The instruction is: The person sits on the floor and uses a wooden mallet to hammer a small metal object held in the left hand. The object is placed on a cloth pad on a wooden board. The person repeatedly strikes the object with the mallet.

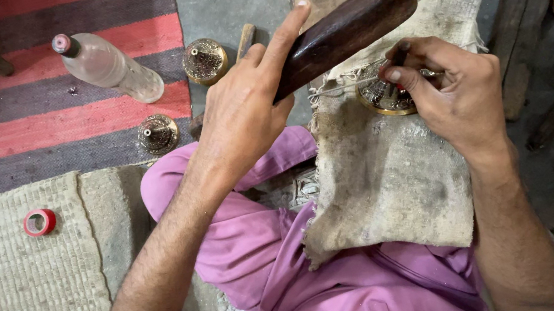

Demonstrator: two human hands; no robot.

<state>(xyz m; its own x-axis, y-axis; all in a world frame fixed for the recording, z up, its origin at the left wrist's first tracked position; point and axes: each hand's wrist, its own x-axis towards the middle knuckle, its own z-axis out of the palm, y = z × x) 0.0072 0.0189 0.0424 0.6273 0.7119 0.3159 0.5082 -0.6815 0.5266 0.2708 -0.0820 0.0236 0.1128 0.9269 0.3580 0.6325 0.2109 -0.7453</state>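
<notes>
Left hand (pixel 242 113) grips dark wooden mallet (pixel 346 29); right hand (pixel 460 94) pinches engraved brass piece (pixel 384 98) on burlap (pixel 388 176).

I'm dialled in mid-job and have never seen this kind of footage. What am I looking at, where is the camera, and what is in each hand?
There is no machine here, just one view from a camera worn on a person's head, looking down at their lap and bare hands. The left hand grips a dark wooden mallet, raised with the index finger along it. The right hand holds a small engraved brass piece against a worn burlap cloth spread over the knee, and pinches what may be a thin tool, mostly hidden. On the floor lie two similar brass pieces, a clear plastic bottle on a striped rug, and a red tape roll on a woven mat.
</notes>
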